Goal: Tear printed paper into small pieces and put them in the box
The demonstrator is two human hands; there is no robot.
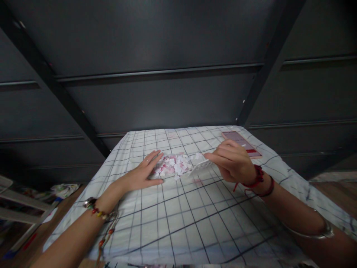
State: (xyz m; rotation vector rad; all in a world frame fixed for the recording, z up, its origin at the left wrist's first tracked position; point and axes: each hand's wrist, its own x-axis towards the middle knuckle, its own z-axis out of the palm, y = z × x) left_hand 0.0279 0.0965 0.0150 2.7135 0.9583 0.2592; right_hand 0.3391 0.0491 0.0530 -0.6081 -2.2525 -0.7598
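The left hand (141,174), fingers spread apart, meets the left edge of a loose heap of white and pink paper scraps (173,163) on the checked cloth (178,219), while the right hand (233,160) pinches a thin pale sheet (200,166) at the heap's right

One head camera looks forward and down, close over the left hand (141,174), right hand (232,160) and table (223,219).

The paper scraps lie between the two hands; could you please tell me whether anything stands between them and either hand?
Nothing visible separates the left hand from the paper scraps. Between the scraps and the right hand slants a thin pale piece in its grasp, too blurred to identify.
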